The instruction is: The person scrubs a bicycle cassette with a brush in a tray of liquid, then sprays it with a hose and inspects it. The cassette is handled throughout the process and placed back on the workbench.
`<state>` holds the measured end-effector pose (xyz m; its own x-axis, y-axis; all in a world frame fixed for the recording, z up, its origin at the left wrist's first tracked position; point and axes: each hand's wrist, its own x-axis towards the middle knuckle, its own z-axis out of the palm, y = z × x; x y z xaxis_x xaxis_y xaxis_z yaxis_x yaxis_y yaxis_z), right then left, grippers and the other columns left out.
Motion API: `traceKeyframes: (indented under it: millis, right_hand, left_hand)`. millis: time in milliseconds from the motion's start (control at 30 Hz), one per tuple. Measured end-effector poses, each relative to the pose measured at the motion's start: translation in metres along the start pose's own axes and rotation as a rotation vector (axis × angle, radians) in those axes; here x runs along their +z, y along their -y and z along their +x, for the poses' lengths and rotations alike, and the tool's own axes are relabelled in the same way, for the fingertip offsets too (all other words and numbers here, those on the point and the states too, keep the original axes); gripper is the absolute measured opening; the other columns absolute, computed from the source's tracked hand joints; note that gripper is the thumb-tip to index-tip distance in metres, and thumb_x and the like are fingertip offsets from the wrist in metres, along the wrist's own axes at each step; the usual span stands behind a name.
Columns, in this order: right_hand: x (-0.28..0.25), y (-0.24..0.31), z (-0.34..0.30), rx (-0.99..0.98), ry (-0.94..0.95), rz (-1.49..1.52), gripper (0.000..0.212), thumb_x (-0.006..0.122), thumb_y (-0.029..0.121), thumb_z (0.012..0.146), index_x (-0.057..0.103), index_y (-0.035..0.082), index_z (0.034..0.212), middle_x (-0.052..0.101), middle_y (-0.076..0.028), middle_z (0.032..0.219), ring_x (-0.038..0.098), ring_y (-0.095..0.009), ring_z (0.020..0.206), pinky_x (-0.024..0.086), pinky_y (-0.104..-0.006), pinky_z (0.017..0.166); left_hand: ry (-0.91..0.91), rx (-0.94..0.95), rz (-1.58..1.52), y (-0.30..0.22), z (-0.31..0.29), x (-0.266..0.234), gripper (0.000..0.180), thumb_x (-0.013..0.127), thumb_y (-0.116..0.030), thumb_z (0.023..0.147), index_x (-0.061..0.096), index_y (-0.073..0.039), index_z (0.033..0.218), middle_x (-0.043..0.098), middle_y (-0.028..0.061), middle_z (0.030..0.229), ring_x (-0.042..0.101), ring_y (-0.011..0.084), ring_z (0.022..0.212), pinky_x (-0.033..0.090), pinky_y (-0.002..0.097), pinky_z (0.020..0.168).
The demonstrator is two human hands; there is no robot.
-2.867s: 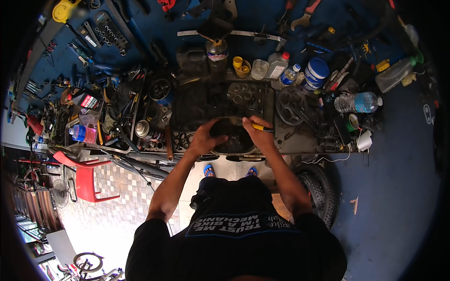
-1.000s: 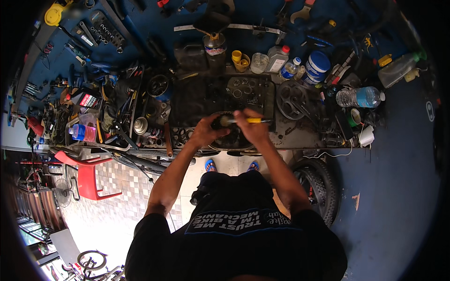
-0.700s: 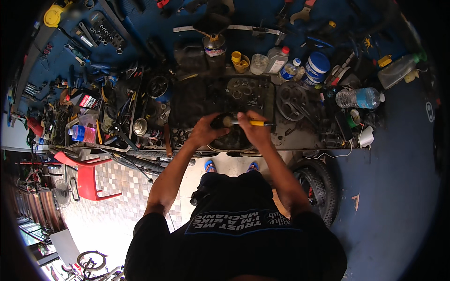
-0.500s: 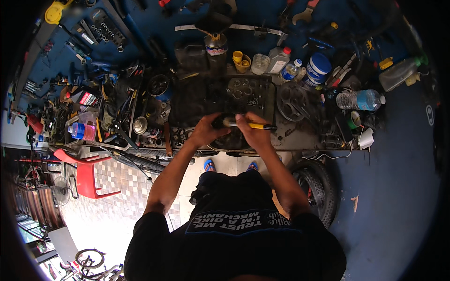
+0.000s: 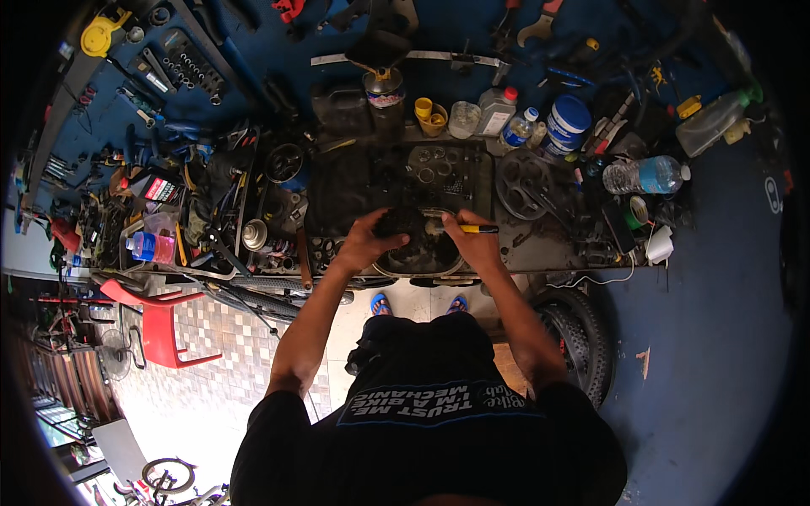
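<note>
My left hand (image 5: 364,244) is closed on the edge of a dark, round, greasy part (image 5: 391,224), perhaps a bicycle sprocket; its details are lost in shadow. It is held over the left side of an oval basin (image 5: 461,268) with dark contents, at the front edge of the bench. In my right hand (image 5: 474,244) is a brush with a yellow and black handle (image 5: 479,228). Its pale bristles point left, toward the round part, over the basin. Whether they touch the part I cannot tell.
Behind the basin lies a dark tray (image 5: 488,181) with rings and small parts. A chainring with crank (image 5: 525,181) lies right of it. Bottles and a blue tub (image 5: 569,123) line the back. Left are a spray can (image 5: 254,234) and tools. A red chair (image 5: 164,333) stands on the floor.
My right hand has drawn the brush slightly to the right, away from the round part. The gap between my hands has widened, and more of the basin shows.
</note>
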<state>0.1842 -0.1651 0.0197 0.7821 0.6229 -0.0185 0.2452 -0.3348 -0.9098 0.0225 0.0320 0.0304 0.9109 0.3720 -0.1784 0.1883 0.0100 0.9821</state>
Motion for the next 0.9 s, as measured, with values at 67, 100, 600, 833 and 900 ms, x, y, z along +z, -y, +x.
traceKeyframes:
  millis: [67, 100, 600, 833, 900]
  right_hand:
    - [-0.002, -0.006, -0.003, 0.053, 0.051, -0.120, 0.044, 0.080, 0.042, 0.096, 0.065, 0.003, 0.081, 0.059, -0.002, 0.064, 0.052, -0.010, 0.063, 0.043, -0.0329, 0.058]
    - [0.000, -0.010, -0.006, 0.021, 0.037, -0.106, 0.043, 0.080, 0.044, 0.095, 0.067, 0.005, 0.083, 0.061, -0.003, 0.067, 0.057, -0.014, 0.065, 0.046, -0.0351, 0.061]
    - [-0.009, 0.046, -0.019, -0.208, 0.119, 0.221, 0.020, 0.078, 0.019, 0.096, 0.078, 0.002, 0.106, 0.076, -0.009, 0.088, 0.070, -0.016, 0.079, 0.054, -0.0321, 0.072]
    - [0.001, 0.023, -0.015, -0.096, 0.210, 0.259, 0.022, 0.079, 0.021, 0.096, 0.079, 0.002, 0.109, 0.076, -0.008, 0.089, 0.070, -0.012, 0.083, 0.053, -0.0285, 0.074]
    - [-0.003, 0.028, -0.012, -0.163, 0.195, 0.176, 0.021, 0.078, 0.020, 0.097, 0.078, 0.002, 0.107, 0.076, -0.008, 0.088, 0.070, -0.013, 0.080, 0.054, -0.0294, 0.076]
  left_hand:
    - [0.006, -0.045, -0.214, 0.005, 0.000, -0.001, 0.057, 0.084, -0.001, 0.088, 0.061, 0.002, 0.140, 0.073, 0.0108, 0.125, 0.069, 0.0194, 0.115, 0.055, 0.0341, 0.103]
    - [0.011, -0.068, -0.321, 0.005, 0.001, -0.001, 0.058, 0.083, 0.001, 0.089, 0.059, 0.002, 0.142, 0.073, 0.0107, 0.127, 0.068, 0.0202, 0.117, 0.054, 0.0347, 0.104]
    - [-0.103, -0.035, 0.031, 0.011, -0.001, -0.006, 0.064, 0.086, 0.001, 0.085, 0.057, 0.004, 0.142, 0.074, 0.0105, 0.124, 0.068, 0.0183, 0.117, 0.054, 0.0324, 0.104]
    - [-0.087, 0.117, 0.206, 0.008, -0.006, -0.008, 0.066, 0.088, -0.008, 0.084, 0.060, 0.002, 0.143, 0.074, 0.0114, 0.127, 0.067, 0.0157, 0.116, 0.052, 0.0329, 0.104]
    - [-0.086, 0.093, 0.095, 0.004, -0.008, -0.009, 0.064, 0.088, -0.007, 0.084, 0.061, 0.002, 0.141, 0.074, 0.0117, 0.127, 0.067, 0.0156, 0.115, 0.052, 0.0327, 0.104]
